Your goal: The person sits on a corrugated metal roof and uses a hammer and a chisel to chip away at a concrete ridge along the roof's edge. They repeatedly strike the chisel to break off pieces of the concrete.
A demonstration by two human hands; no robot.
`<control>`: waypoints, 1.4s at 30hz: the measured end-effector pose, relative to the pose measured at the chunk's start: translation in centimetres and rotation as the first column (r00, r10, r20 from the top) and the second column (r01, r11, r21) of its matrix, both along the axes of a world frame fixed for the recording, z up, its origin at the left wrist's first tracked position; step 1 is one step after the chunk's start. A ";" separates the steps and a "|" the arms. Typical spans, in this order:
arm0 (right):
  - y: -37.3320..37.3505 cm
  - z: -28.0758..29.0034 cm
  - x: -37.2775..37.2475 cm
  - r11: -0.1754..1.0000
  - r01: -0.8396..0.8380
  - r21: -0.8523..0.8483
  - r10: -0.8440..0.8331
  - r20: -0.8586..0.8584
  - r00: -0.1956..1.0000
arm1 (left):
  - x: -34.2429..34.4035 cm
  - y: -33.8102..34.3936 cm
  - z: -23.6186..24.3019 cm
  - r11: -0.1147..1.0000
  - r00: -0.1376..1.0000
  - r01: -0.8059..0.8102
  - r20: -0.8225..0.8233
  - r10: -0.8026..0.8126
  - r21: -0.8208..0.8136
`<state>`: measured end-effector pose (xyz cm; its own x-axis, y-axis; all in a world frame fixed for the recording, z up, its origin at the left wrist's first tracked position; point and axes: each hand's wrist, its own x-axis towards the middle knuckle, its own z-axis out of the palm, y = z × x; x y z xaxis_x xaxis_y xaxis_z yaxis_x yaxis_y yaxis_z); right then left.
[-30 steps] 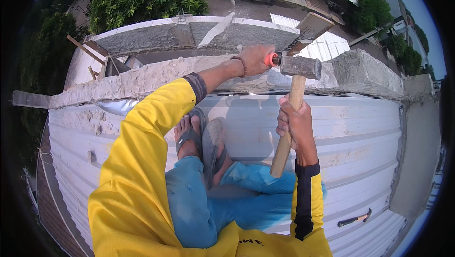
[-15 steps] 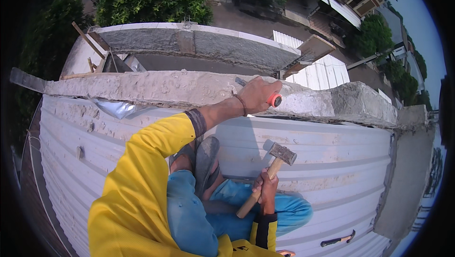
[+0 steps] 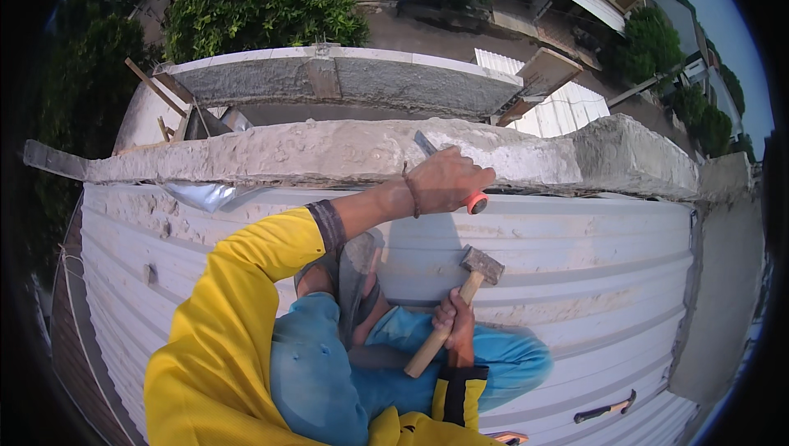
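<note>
My left hand (image 3: 445, 183) is closed around a chisel; its flat grey blade (image 3: 425, 143) points away from me over the rough concrete ledge (image 3: 304, 150). Out of the near side of the fist sticks the chisel's orange-collared handle end (image 3: 477, 203). Whether the blade tip touches the concrete, I cannot tell. Above my bent right leg, my right hand (image 3: 454, 319) grips a club hammer (image 3: 482, 266) by its wooden handle. The blocky steel head is up and away from me, apart from the chisel.
I sit on ribbed metal roofing (image 3: 567, 257) strewn with debris. A claw hammer (image 3: 606, 407) lies at the lower right, near an orange-edged tool (image 3: 507, 438). Silver foil (image 3: 201, 194) hangs under the ledge. Beyond stands a lower wall (image 3: 246, 76) above a street.
My left hand has turned, so the chisel's handle end has swung down toward me and the blade shows more. The right hand with the club hammer has hardly moved. The view has shifted slightly.
</note>
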<state>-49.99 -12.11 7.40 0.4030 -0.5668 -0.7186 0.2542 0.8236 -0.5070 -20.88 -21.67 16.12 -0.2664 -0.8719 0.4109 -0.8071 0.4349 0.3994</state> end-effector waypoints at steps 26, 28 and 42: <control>-0.2 -1.0 -0.2 1.000 0.020 0.018 -0.022 0.133 0.991 | -1.1 -0.2 -7.4 0.965 0.962 0.229 0.180 -0.204 -0.127; -0.2 -0.8 -0.1 0.999 0.027 0.036 -0.032 0.147 0.989 | -1.0 -0.1 -7.3 0.960 0.966 0.246 0.118 -0.231 -0.131; -0.3 -1.1 -0.2 0.998 0.038 0.059 -0.046 0.130 0.990 | 0.6 -1.6 -4.6 0.982 0.977 -0.026 0.205 0.065 -0.190</control>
<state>-50.14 -12.40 6.32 0.4723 -0.5454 -0.6924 0.3505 0.8370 -0.4202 -20.28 -23.26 11.53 -0.3254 -0.7992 0.5054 -0.8847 0.4460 0.1356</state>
